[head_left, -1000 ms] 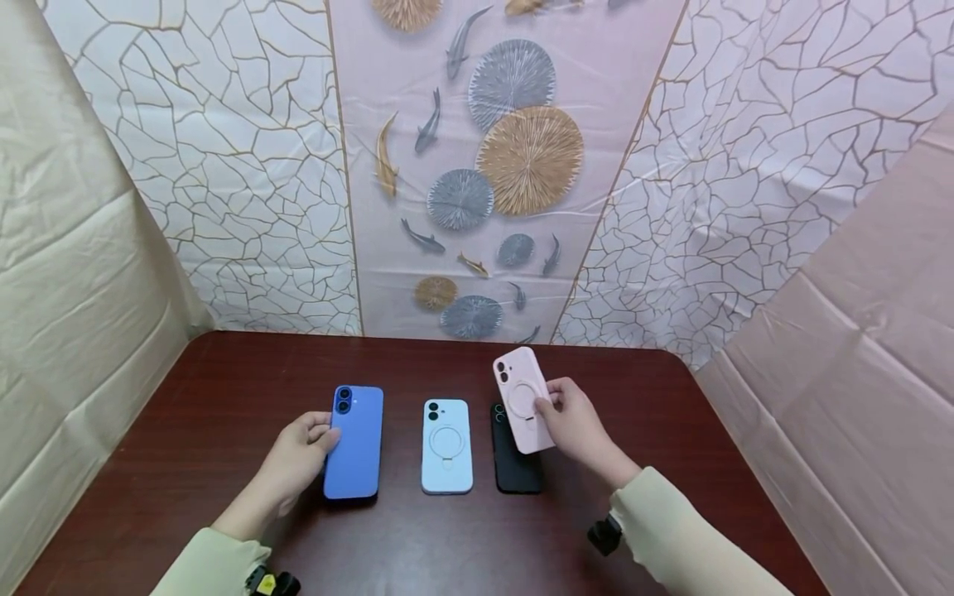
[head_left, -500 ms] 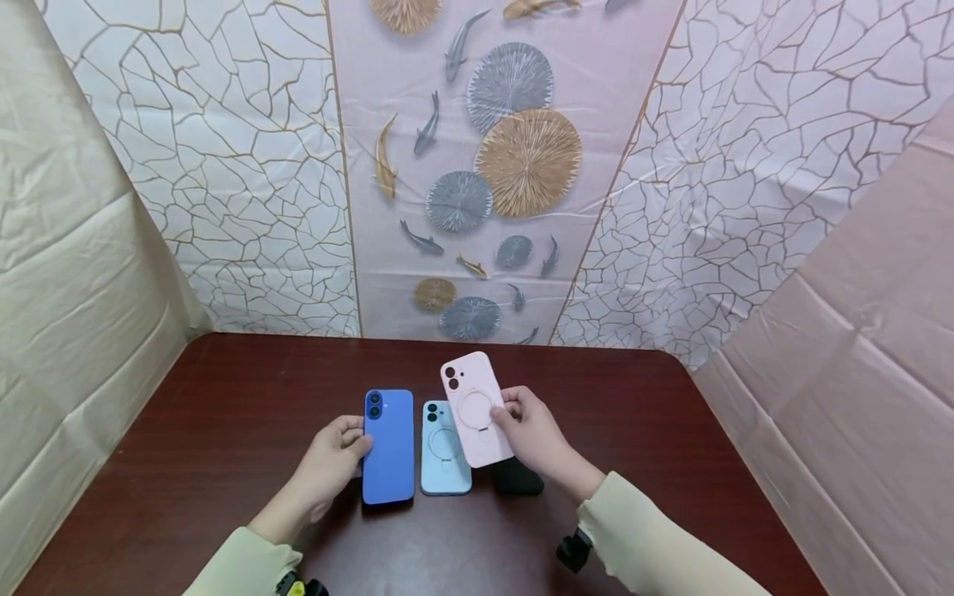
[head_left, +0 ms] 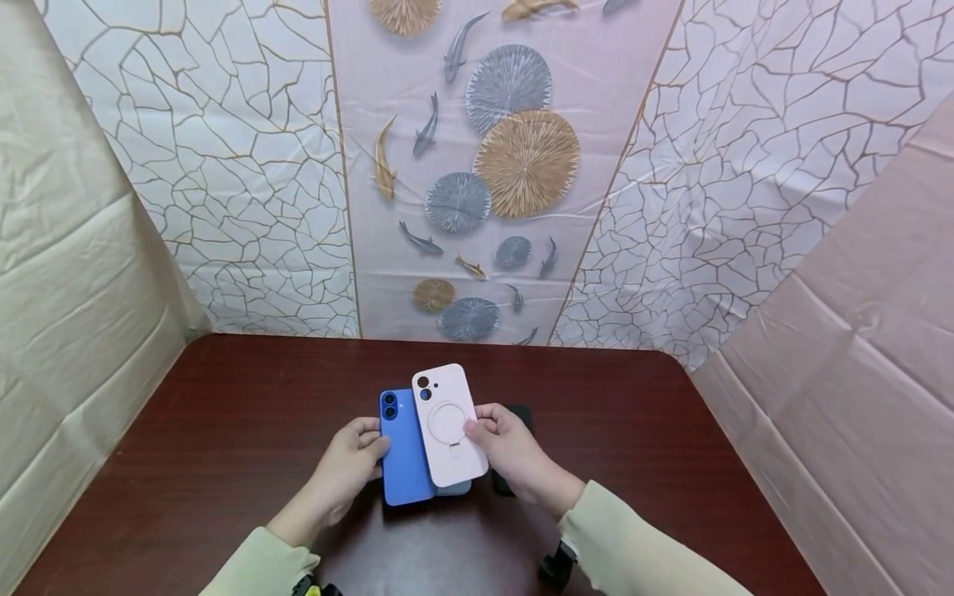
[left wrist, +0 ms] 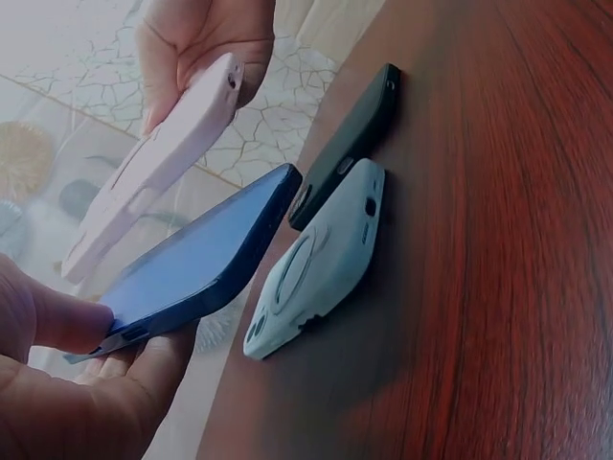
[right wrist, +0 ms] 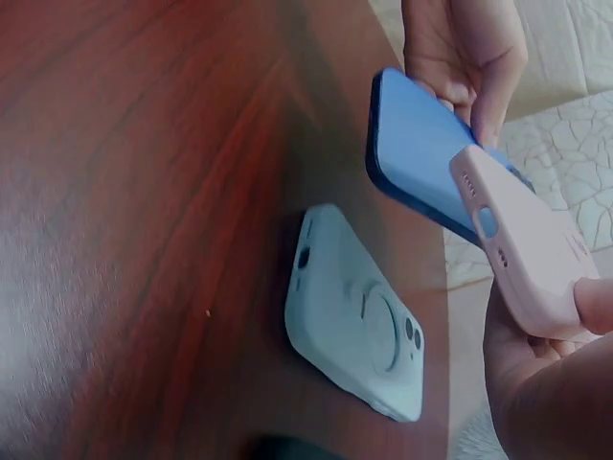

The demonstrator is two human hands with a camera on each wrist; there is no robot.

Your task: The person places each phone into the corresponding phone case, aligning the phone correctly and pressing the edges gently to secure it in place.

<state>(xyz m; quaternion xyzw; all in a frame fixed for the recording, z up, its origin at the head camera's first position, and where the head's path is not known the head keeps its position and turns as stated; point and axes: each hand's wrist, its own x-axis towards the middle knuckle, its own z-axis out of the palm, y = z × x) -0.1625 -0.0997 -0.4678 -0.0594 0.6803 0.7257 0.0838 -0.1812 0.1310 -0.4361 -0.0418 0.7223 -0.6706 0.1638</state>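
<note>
My left hand (head_left: 346, 463) grips a blue phone (head_left: 401, 455) by its left edge, thumb on the back. From the right, my right hand (head_left: 514, 455) pinches a pink phone case (head_left: 447, 434) with a ring on its back. In the head view the case, tilted, overlaps the phone's right side, and blue shows through a camera cutout. The left wrist view shows both held up off the table, with the case apart from the phone. Below lies a light blue phone case (left wrist: 321, 254), mostly hidden in the head view. Beside it lies a black phone case (left wrist: 350, 139).
The dark red-brown table (head_left: 633, 447) has rounded far corners. Behind it hangs a patterned cloth (head_left: 458, 165) with fish and round leaf shapes. Beige cloth sheets (head_left: 89, 273) close in the sides. A small black device (head_left: 557, 566) sits at the right cuff.
Both hands have come together over the light blue case. The phone has moved right; the pink case has moved left from above the black case and now overlaps the phone.
</note>
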